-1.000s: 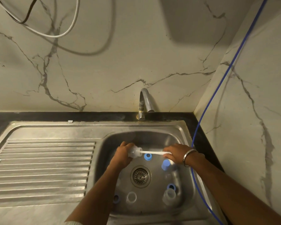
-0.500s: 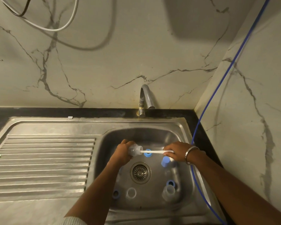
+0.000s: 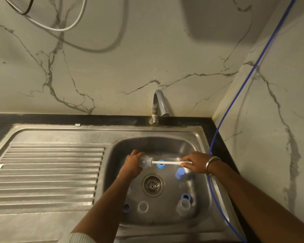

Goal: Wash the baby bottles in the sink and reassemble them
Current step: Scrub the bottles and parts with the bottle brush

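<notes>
Head view, sink basin [image 3: 197,148]: left hand [image 3: 132,163] is gripping a clear bottle part [image 3: 145,161]; right hand [image 3: 194,163] is pinching the white brush handle [image 3: 167,162], its head seemingly pushed deeper inside than a second ago, so scrubbing is continuing. Blue rings [image 3: 161,163] and clear pieces [image 3: 143,206] are lying round the drain [image 3: 152,185], unassembled. Steel drainboard [image 3: 47,172], marble wall [image 3: 112,67], tap [image 3: 159,106] not visibly running.

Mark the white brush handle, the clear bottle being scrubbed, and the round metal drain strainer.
white brush handle [image 3: 167,162], head view, mid-shaft between the hands.
clear bottle [image 3: 145,162], head view, open end in the left hand's grip.
round metal drain strainer [image 3: 152,185], head view, centre grate.
</notes>
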### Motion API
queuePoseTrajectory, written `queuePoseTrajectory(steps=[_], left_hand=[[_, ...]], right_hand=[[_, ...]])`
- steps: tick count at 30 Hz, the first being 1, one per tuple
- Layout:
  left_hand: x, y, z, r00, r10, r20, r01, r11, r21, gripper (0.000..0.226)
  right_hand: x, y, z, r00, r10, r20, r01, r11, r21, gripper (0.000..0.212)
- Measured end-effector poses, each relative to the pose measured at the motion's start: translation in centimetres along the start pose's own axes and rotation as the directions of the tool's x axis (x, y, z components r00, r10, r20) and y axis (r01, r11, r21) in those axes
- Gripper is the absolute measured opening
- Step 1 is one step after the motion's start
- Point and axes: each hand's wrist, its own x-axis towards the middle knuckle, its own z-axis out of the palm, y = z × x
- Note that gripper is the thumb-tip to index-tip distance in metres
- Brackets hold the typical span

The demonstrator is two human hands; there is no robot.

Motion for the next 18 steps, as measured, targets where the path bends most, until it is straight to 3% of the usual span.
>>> queuePoseTrajectory(steps=[4, 11, 18], left_hand=[[-0.2, 0.2, 0.5, 0.999, -0.013, -0.029, 0.014, 0.999, 0.037, 0.06], [0.3, 0.6, 0.5, 0.998, -0.018, -0.057, 0.019, 0.999, 0.029, 0.064], [0.9, 0.7, 0.4, 0.997, -0.071, -0.004, 0.071, 0.997, -0.018, 0.065]], right_hand=[[-0.1, 0.0, -0.9, 0.999, -0.008, 0.031, 0.008, 1.0, -0.002, 0.032], [-0.2, 0.6, -0.6, 0.999, 0.04, 0.037, -0.046, 0.983, 0.177, 0.025], [-0.8, 1.1, -0.9, 0.999, -0.005, -0.039, 0.005, 1.0, -0.003, 0.038]])
